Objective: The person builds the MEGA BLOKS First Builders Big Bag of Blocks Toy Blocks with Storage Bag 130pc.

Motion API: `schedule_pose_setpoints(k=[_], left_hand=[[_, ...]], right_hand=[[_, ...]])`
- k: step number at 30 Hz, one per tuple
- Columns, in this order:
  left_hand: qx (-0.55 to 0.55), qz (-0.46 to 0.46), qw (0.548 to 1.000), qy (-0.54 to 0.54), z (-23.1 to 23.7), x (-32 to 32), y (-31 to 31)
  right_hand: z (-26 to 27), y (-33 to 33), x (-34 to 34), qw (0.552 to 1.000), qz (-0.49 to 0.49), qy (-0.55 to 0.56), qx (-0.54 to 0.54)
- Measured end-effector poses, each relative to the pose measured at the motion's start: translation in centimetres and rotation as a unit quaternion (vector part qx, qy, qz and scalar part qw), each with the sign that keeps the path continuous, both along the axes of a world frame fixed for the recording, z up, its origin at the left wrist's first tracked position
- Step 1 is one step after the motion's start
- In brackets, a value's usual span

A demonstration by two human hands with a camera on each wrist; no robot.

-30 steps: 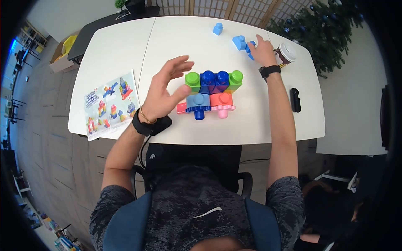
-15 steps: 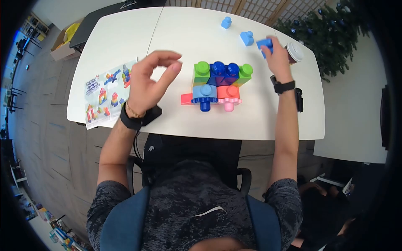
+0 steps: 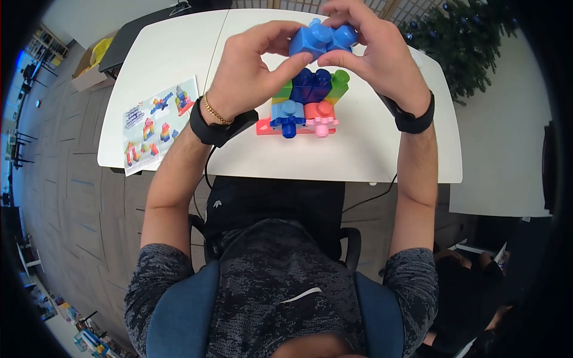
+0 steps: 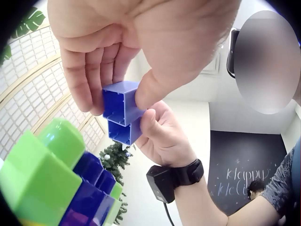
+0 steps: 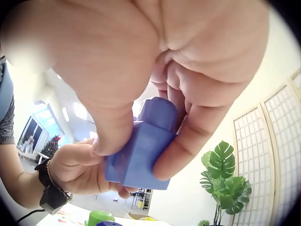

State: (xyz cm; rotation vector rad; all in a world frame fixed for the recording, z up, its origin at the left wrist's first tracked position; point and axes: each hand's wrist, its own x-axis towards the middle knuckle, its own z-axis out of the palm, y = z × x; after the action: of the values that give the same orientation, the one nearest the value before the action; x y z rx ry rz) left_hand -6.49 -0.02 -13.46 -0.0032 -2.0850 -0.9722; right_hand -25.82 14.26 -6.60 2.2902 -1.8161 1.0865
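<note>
Two light blue blocks are held side by side above the table in the head view. My left hand (image 3: 248, 71) pinches the left block (image 3: 307, 43), and my right hand (image 3: 385, 59) grips the right one (image 3: 343, 39). Seen from the left wrist, the hollow undersides of the upper block (image 4: 123, 101) and lower block (image 4: 124, 132) lie against each other; whether they are joined I cannot tell. In the right wrist view a round stud (image 5: 157, 113) rises between thumb and fingers. Just below the hands stands a build with green, dark blue (image 3: 310, 86), light blue, red and pink pieces.
A printed picture sheet (image 3: 158, 122) lies at the left of the white table (image 3: 370, 149). Beyond the right edge is a decorated tree (image 3: 471, 53). A cable (image 3: 373, 198) hangs below the front edge.
My right hand has come left from the table's right side with a blue block. My left hand, empty before, has moved up and right and now holds a blue block against it.
</note>
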Motion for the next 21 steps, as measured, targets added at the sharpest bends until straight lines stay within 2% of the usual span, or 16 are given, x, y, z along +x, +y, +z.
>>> schedule_pose_setpoints(k=[3,9,16,18,21], left_hand=[[0.026,0.011,0.999,-0.025,-1.1,0.0,-0.1],[0.09,0.005,0.996,-0.028,-2.5,-0.3,-0.1],[0.066,0.007,0.997,-0.034,-3.4,0.1,-0.1],[0.066,0.003,0.997,-0.039,-3.4,-0.2,0.4],[0.046,0.004,0.998,-0.04,-3.5,-0.6,0.5]], right_hand=[[-1.6,-0.1,-1.8,0.999,0.004,-0.018,0.043],[-2.4,0.8,-2.2,0.999,0.021,-0.005,0.046],[-2.4,1.3,-2.5,0.999,0.014,-0.018,0.048],[-2.5,1.0,-2.5,0.998,0.025,0.022,0.059],[-2.8,0.8,-2.0,0.999,0.024,0.02,0.041]])
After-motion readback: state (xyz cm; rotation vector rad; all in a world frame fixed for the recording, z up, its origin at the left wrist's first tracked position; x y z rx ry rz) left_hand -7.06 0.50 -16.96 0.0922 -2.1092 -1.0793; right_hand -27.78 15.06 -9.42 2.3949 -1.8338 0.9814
